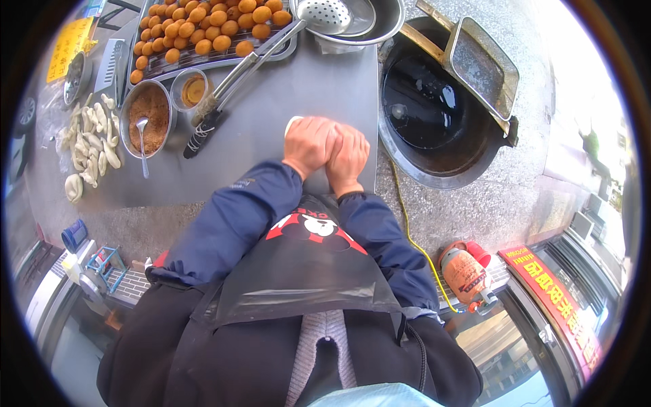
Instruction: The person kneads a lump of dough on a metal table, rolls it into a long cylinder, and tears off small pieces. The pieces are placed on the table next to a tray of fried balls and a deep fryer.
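Note:
My left hand (308,144) and my right hand (348,157) are together over the steel tabletop (244,129), both with curled fingers. The right hand presses against the left one. A small pale edge (292,125) peeks out beside my left hand; the rest of it is hidden under the fingers, so I cannot tell what it is. To the left lie several pale, elongated dough pieces (91,142). Tongs with a black grip (203,132) lie nearer my hands, beside a steel bowl of brown powder (168,129) with a spoon (142,139) in it.
A rack tray (293,51) holds several browned round balls. Next to it are a small clear bowl (175,95) and a steel basin (400,20) with a perforated ladle (325,15). A dark-liquid wok (434,180), wire strainer (485,68), yellow hose (413,237) and gas cylinder (464,275) are right.

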Demonstrator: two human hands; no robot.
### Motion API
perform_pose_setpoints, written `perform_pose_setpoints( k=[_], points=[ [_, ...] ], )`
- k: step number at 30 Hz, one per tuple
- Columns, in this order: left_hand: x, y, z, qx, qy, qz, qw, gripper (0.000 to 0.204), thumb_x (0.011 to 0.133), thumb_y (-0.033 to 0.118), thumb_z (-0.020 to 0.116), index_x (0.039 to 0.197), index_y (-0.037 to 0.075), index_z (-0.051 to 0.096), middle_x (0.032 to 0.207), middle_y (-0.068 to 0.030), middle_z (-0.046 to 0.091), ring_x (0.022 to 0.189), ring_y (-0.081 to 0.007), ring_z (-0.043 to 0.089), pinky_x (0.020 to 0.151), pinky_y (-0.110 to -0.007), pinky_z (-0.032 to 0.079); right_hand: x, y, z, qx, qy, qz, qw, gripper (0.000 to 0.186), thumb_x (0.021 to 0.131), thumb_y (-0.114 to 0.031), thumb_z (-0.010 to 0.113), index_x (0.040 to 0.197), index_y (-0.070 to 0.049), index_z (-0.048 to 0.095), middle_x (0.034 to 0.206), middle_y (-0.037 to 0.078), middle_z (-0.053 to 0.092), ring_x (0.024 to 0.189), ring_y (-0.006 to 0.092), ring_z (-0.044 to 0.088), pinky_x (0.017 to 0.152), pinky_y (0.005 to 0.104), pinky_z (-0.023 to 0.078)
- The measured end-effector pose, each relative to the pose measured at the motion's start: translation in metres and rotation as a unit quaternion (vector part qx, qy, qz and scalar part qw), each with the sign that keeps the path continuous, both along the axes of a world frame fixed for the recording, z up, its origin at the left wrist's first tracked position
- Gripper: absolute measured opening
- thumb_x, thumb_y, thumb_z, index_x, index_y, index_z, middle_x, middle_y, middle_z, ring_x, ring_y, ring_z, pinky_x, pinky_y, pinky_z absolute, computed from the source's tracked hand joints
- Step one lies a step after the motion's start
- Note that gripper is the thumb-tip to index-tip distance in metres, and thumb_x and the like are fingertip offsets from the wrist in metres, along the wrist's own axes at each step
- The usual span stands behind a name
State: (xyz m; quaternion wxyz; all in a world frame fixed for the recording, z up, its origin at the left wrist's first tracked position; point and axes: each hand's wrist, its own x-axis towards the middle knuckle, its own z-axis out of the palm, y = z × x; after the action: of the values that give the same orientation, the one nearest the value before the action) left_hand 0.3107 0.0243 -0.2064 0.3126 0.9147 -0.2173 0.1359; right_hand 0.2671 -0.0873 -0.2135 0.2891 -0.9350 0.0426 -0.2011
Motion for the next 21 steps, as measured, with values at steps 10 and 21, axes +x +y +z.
perform_pose_setpoints(
  k=[10, 21],
  points=[
    [0.132, -0.037, -0.024, 0.060, 0.041, 0.046, 0.996, 0.021, 0.094, 0.022, 0.054, 0.085, 0.009, 0.068, 0.094, -0.0061, 0.070, 0.091, -0.0251, 0.064, 0.077, -0.041, 0.049, 0.144, -0.030, -0.011, -0.004, 0.082, 0.013, 0.997, 0.020, 0.096, -0.024, 0.054, 0.101, -0.008, 0.066, 0.101, 0.009, 0.066, 0.097, 0.0321, 0.060, 0.080, 0.0446, 0.045],
    [-0.032, 0.050, 0.057, 0.082, 0.016, -0.152, 0.985, 0.057, 0.081, 0.018, 0.070, 0.134, 0.005, 0.055, 0.127, -0.0138, 0.060, 0.116, -0.0307, 0.057, 0.100, -0.045, 0.043, -0.008, -0.044, 0.069, -0.101, 0.074, 0.318, 0.940, 0.065, 0.073, -0.009, 0.078, 0.134, -0.006, 0.056, 0.130, 0.009, 0.062, 0.120, 0.0315, 0.058, 0.099, 0.0435, 0.047]
  ],
)
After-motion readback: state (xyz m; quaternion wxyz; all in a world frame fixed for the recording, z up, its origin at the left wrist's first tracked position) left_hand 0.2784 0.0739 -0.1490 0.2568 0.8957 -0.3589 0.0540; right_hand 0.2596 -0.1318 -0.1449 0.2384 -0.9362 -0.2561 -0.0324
